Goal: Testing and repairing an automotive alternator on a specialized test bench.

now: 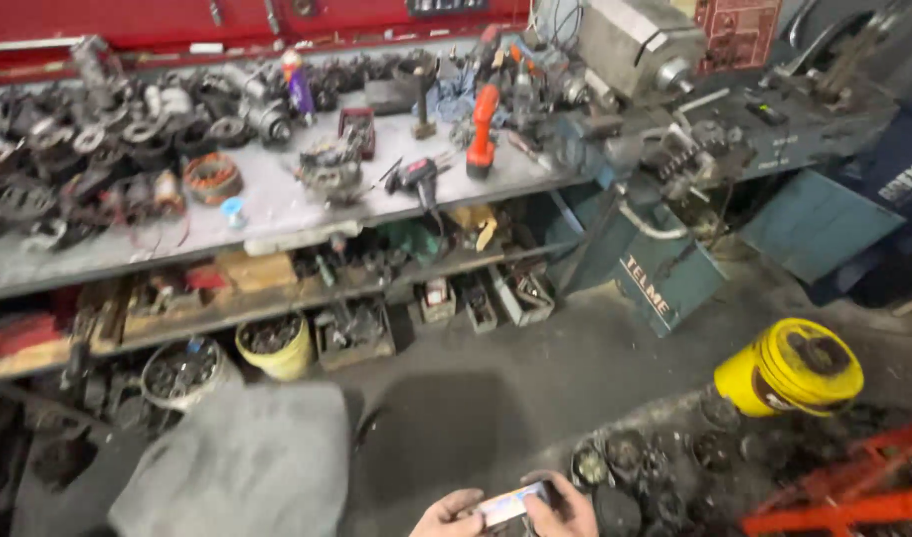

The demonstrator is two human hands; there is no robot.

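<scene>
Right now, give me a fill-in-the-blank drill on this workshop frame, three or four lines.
1. Both hands, the left hand and the right hand, hold a small flat ____ between them.
2. The lidded bucket on the floor at right is ____ in colour.
3. The orange cordless drill stands on the grey ____.
4. The purple spray bottle stands ____ on the bench top.

Missing words: phone; yellow; workbench; upright
</scene>
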